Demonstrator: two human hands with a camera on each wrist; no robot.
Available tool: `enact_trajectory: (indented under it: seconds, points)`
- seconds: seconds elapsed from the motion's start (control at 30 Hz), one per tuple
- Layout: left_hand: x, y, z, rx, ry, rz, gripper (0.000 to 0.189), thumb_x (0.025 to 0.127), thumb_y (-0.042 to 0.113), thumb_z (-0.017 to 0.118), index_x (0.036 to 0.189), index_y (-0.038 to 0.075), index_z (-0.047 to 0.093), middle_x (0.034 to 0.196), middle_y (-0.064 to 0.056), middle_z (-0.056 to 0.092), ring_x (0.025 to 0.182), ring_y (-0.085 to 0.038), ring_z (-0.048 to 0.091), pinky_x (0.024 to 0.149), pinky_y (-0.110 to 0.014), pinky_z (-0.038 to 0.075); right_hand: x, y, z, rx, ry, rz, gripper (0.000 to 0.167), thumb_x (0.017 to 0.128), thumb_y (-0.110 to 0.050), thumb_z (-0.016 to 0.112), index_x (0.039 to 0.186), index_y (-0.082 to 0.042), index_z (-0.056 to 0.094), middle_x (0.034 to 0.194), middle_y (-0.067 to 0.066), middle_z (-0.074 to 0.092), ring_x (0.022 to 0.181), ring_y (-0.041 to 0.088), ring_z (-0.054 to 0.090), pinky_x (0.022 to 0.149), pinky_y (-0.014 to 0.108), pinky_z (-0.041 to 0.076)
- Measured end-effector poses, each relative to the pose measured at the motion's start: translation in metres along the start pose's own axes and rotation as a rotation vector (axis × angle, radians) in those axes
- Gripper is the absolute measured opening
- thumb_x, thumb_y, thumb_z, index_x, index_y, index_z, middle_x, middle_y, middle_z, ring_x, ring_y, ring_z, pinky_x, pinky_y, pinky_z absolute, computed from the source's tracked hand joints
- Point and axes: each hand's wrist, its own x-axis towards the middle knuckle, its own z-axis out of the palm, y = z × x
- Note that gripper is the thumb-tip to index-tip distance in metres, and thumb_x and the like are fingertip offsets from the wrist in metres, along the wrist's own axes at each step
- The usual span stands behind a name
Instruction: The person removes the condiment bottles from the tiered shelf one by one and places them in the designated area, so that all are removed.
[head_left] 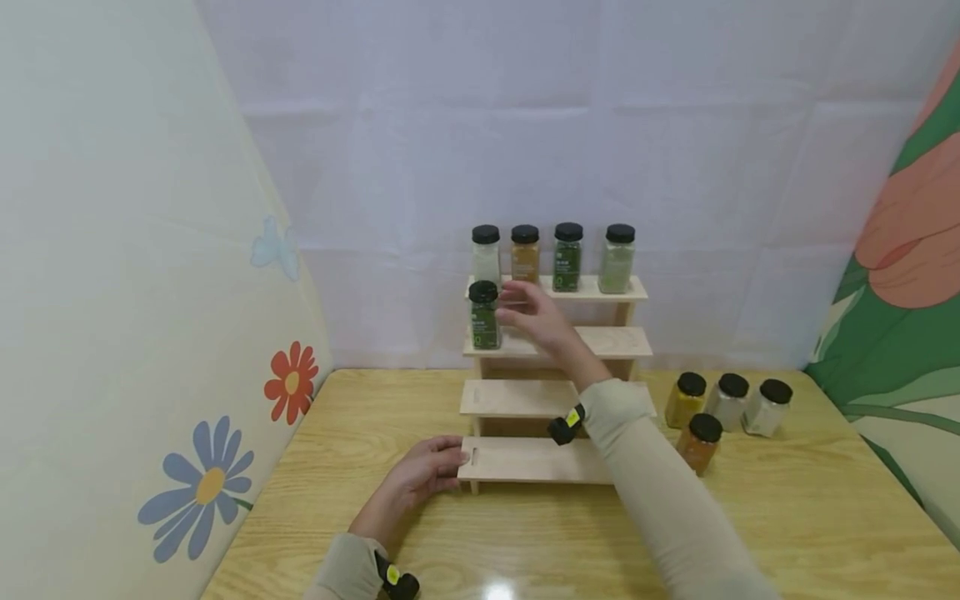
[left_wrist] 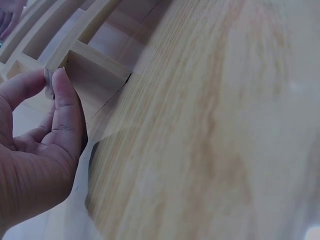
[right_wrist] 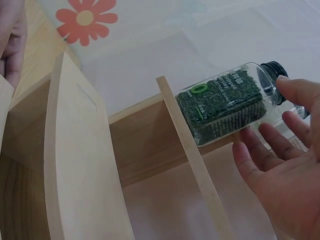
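A glass spice jar [right_wrist: 225, 100] of dried green flakes with a black lid stands at the left end of the second shelf from the top. Beside its right side is my right hand [head_left: 542, 321], fingers spread and loosely bent. In the right wrist view the thumb [right_wrist: 300, 92] is at the lid, while the other fingers lie beside the jar without closing round it. My left hand [head_left: 420, 473] pinches the left end of the lowest shelf of the wooden step rack [head_left: 540, 460] between thumb and finger [left_wrist: 65, 95].
Several black-lidded jars, including a pale green one [head_left: 617, 262], line the top shelf. On the table [head_left: 360, 417] right of the rack stand more, among them an orange-brown jar [head_left: 697, 446] and a yellow one [head_left: 684, 404]. A white cloth [head_left: 420, 167] hangs behind.
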Motion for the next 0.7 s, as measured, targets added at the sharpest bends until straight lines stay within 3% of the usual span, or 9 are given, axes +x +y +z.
enact_trajectory:
  seconds: [0.3, 0.5, 0.7]
  points:
    - [-0.002, 0.0, 0.002, -0.004, 0.002, -0.001, 0.058, 0.096, 0.01, 0.067, 0.143, -0.011, 0.042, 0.099, -0.003, 0.072, 0.084, -0.011, 0.069, 0.066, -0.024, 0.056, 0.007, -0.001, 0.01, -0.021, 0.032, 0.026, 0.056, 0.095, -0.005, 0.069, 0.147, -0.002, 0.046, 0.141, 0.022, 0.054, 0.128, 0.034, 0.054, 0.104, 0.042, 0.048]
    - [-0.002, -0.001, 0.001, -0.011, -0.007, 0.002, 0.058, 0.096, 0.009, 0.066, 0.143, -0.011, 0.041, 0.097, -0.002, 0.072, 0.083, -0.011, 0.069, 0.064, -0.022, 0.056, 0.012, -0.003, 0.019, -0.052, 0.028, 0.036, 0.059, 0.093, -0.003, 0.071, 0.147, -0.003, 0.046, 0.135, 0.02, 0.056, 0.118, 0.028, 0.055, 0.094, 0.034, 0.049]
    - [-0.001, 0.0, 0.001, 0.004, 0.015, -0.006, 0.058, 0.095, 0.01, 0.067, 0.143, -0.011, 0.042, 0.098, -0.003, 0.072, 0.084, -0.012, 0.069, 0.065, -0.023, 0.056, 0.015, -0.004, 0.025, -0.04, 0.021, 0.048, 0.06, 0.093, -0.003, 0.072, 0.147, -0.006, 0.047, 0.137, 0.02, 0.056, 0.119, 0.028, 0.055, 0.097, 0.037, 0.049]
